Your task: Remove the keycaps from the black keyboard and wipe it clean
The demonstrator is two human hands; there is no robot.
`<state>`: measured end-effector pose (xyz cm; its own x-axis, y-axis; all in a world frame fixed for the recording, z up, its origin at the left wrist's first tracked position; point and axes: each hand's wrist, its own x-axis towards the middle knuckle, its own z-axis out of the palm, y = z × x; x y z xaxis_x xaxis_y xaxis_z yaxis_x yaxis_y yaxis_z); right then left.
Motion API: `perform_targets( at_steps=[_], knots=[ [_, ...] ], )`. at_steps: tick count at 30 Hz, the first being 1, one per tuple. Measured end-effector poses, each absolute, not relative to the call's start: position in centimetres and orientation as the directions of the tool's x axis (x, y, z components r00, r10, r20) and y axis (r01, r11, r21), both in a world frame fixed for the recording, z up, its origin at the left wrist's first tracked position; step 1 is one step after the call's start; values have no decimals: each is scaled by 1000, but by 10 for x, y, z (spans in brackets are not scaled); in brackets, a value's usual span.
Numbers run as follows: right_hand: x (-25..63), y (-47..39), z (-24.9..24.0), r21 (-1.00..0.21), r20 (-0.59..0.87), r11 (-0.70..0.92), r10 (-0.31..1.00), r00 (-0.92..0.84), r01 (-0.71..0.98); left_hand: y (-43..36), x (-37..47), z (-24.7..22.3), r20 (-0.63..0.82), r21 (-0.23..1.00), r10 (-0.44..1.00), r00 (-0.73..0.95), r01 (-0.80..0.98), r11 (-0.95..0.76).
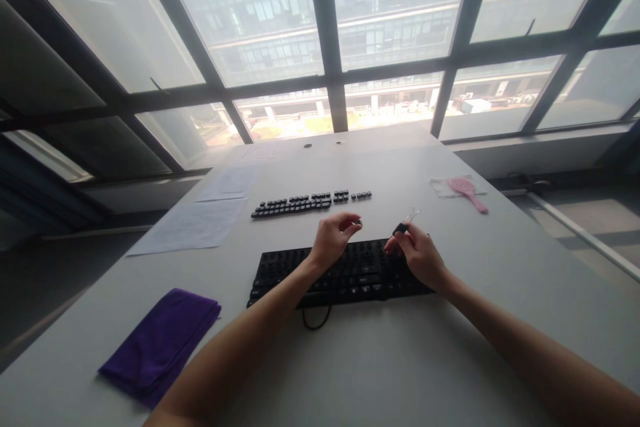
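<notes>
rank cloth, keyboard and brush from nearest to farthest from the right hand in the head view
1. Keyboard: right end beneath the right hand
2. Brush: farther forward, to the right
3. Cloth: across the table, far left

Bare hands (331,239) and slender forearms (245,337)

the keyboard (363,277) lay on the table (360,367), with a loop of its cable (316,329) in front of it. the left hand (336,237) was above the keyboard's middle, the right hand (417,250) above its right part. behind the keyboard stood rows of keycaps (295,205); left of them were sheets of paper (187,228). the folded cloth (163,340) lay front left, nearer than the paper. at the right, farther back, the hairbrush (463,188) lay partly on a packet (441,189). windows (395,7) stood behind the table.
</notes>
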<state>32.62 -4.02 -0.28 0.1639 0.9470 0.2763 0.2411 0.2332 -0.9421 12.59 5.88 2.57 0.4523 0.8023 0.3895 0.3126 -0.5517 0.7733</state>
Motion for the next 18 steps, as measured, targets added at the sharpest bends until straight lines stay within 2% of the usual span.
perform_targets(
  at_steps=[2, 6, 12, 18],
  knots=[
    [326, -40, -3, -939, 281, 237, 946, 159, 248, 86, 117, 30, 387, 709, 815, 430, 426, -562],
    [327, -40, -2, -937, 279, 236, 949, 148, 258, 139, 107, 32, 356, 506, 802, 480, 623, -597],
    [328, -40, -3, -941, 265, 227, 956, 128, 252, 180, 108, 12, 341, 377, 795, 501, 702, -604],
    [329, -40, -3, -940, 266, 227, 955, 132, 256, 188, 104, -4, 345, 315, 781, 521, 719, -619]
  ],
)
